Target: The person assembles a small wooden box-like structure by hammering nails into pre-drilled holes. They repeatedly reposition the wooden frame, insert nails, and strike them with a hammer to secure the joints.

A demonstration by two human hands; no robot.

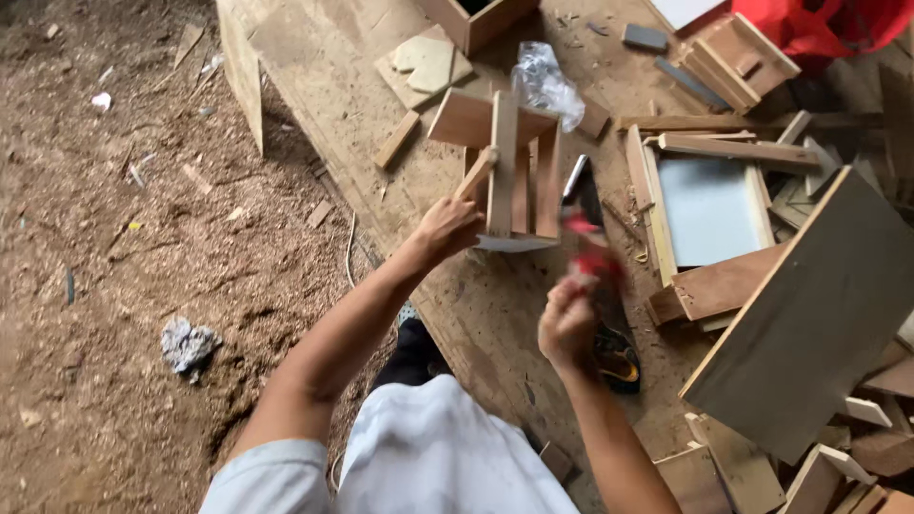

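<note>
Hands work over a wooden surface (324, 57) littered with offcuts. Left hand (446, 228) is closed around a slat of a small wooden frame assembly (506, 171), gripping it at the lower left corner; the assembly stands upright on the surface, directly above and to the right of that hand. Right hand (567, 322) is curled into a fist around the handle of a red-and-dark tool (592, 249), which is blurred; its exact kind cannot be told. The tool extends up from the right hand toward the right edge of the frame assembly, just beside it

Beyond the left hand, past the frame assembly, lies a crumpled clear plastic bag (545, 84), with a flat pale offcut (426, 59) to its left. To the right of the right hand lies a shallow wooden tray with a pale blue-grey panel (709, 209), and nearer to that hand's right a large dark board (809, 324) tilted on edge over scrap pieces. Just below the right hand, a dark object with yellow markings (617, 360) rests on the surface

Well to the left of the left hand, the sawdust-covered floor (124, 238) carries a crumpled grey wad (187, 345)
</note>
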